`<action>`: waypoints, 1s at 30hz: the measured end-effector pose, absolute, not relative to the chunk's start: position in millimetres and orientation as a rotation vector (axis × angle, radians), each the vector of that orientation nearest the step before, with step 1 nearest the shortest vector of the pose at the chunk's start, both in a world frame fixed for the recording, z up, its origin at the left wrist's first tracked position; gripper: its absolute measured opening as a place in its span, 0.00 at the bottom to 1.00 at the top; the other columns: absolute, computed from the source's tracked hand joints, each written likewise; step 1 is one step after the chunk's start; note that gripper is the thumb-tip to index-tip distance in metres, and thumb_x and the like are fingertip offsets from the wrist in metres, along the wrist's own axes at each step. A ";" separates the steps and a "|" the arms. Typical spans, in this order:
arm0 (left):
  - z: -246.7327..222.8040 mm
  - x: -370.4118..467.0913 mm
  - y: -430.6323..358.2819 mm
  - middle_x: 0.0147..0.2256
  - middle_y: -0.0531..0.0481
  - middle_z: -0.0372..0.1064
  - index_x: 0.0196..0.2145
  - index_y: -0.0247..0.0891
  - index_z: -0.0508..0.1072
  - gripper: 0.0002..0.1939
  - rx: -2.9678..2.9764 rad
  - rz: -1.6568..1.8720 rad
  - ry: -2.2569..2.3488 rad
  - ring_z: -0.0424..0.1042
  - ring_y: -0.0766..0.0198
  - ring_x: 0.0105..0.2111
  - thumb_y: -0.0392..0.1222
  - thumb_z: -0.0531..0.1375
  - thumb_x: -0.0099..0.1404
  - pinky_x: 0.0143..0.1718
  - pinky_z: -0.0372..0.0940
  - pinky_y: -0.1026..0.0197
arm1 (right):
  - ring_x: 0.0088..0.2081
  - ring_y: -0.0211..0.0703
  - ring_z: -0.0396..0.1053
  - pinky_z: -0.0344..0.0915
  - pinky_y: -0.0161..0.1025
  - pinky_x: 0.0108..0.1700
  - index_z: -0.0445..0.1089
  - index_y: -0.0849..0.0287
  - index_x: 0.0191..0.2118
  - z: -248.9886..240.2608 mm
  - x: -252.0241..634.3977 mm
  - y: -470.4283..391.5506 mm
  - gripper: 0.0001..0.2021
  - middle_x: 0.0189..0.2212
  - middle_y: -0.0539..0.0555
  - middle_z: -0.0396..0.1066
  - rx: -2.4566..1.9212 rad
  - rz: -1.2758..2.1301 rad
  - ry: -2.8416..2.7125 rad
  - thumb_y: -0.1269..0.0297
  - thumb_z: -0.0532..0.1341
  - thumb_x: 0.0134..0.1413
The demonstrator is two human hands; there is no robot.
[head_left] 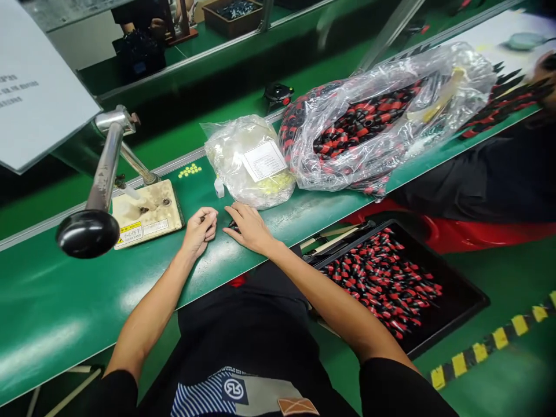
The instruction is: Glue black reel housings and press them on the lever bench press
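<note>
Under right hand (245,227), black piece (233,225).

Bare forearms (156,298) extended forward; left hand (200,233) curled; right hand (248,227) palm down, just beside left, not touching.

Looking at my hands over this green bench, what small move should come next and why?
Probably close the right hand on the small dark piece: the hand is arched over it, though its grip is hard to see, and the left hand is curled up nearby.
</note>
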State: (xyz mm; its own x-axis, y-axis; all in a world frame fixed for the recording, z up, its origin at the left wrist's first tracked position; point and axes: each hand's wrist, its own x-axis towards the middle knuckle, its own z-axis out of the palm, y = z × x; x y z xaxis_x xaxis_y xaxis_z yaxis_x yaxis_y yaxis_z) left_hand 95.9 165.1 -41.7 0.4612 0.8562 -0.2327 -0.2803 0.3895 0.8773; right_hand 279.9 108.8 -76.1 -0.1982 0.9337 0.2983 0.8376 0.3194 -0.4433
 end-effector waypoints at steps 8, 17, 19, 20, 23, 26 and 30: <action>-38.6 92.3 170.8 0.29 0.56 0.65 0.42 0.37 0.74 0.18 0.666 0.792 0.715 0.51 0.77 0.16 0.47 0.72 0.59 0.15 0.41 0.71 | 0.57 0.61 0.66 0.67 0.54 0.55 0.65 0.59 0.66 -78.5 278.6 84.1 0.23 0.60 0.67 0.68 -1.700 0.192 -2.059 0.57 0.57 0.72; -37.4 93.1 168.9 0.27 0.57 0.62 0.39 0.37 0.71 0.12 0.576 0.769 0.751 0.48 0.77 0.16 0.44 0.69 0.64 0.14 0.40 0.71 | 0.35 0.46 0.69 0.57 0.40 0.31 0.74 0.57 0.52 -85.0 276.8 98.8 0.20 0.39 0.59 0.73 -1.712 0.227 -2.066 0.53 0.48 0.77; -37.3 92.4 167.7 0.26 0.58 0.60 0.38 0.36 0.72 0.14 0.613 0.773 0.737 0.48 0.77 0.16 0.46 0.70 0.64 0.15 0.41 0.71 | 0.34 0.45 0.70 0.58 0.39 0.31 0.75 0.57 0.51 -84.2 276.0 104.1 0.21 0.38 0.59 0.74 -1.687 0.284 -1.946 0.50 0.50 0.76; -37.0 91.9 167.5 0.26 0.58 0.59 0.38 0.36 0.72 0.13 0.621 0.779 0.728 0.49 0.77 0.16 0.46 0.70 0.64 0.15 0.42 0.71 | 0.35 0.46 0.71 0.60 0.39 0.32 0.76 0.57 0.50 -83.2 274.8 105.7 0.20 0.39 0.59 0.75 -1.654 0.331 -1.841 0.50 0.51 0.75; -36.1 90.2 168.5 0.28 0.56 0.61 0.40 0.35 0.74 0.11 0.573 0.790 0.711 0.51 0.76 0.17 0.42 0.68 0.63 0.15 0.45 0.71 | 0.33 0.43 0.71 0.64 0.38 0.32 0.75 0.55 0.48 -78.4 266.3 105.2 0.18 0.38 0.56 0.75 -1.500 0.596 -1.380 0.47 0.57 0.71; -36.7 88.8 170.5 0.28 0.56 0.62 0.41 0.35 0.74 0.10 0.512 0.765 0.711 0.52 0.75 0.17 0.38 0.66 0.61 0.14 0.44 0.70 | 0.19 0.35 0.62 0.56 0.35 0.22 0.74 0.55 0.50 -72.9 253.0 99.1 0.22 0.27 0.47 0.68 -1.320 1.022 -0.939 0.42 0.64 0.62; -39.7 88.9 170.5 0.26 0.57 0.61 0.40 0.35 0.73 0.14 0.568 0.766 0.713 0.50 0.77 0.15 0.44 0.70 0.62 0.13 0.41 0.71 | 0.16 0.31 0.59 0.45 0.33 0.15 0.74 0.58 0.50 -62.8 240.2 91.8 0.28 0.27 0.45 0.68 -1.149 1.322 -0.698 0.41 0.71 0.52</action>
State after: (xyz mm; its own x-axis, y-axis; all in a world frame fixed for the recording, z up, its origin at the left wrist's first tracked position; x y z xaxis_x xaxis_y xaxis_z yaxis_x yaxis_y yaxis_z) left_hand 88.9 170.5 -39.7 0.5144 0.7771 -0.3626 -0.4178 0.5964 0.6854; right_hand 240.2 91.8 -62.8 0.1771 0.9621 -0.2076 -0.3711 -0.1301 -0.9194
